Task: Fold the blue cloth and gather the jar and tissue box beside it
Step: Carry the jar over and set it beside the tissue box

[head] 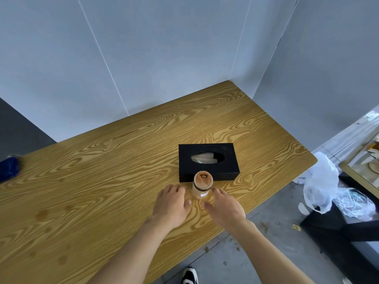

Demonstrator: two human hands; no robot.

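A small jar (202,187) with a wooden lid stands upright on the wooden table (102,181), just in front of a black tissue box (227,160) with white tissue showing in its slot. My left hand (172,206) lies palm down just left of the jar, fingers apart. My right hand (225,206) is just right of the jar, fingers spread, near it but not gripping it. The blue cloth (9,169) shows only as a bunched bit at the far left edge of the view.
Grey walls close the table's back and right side. To the right, beyond the table's edge, a white plastic bag (320,181) and clear wrapping lie on a dark stand. My shoe (189,276) is on the grey floor below.
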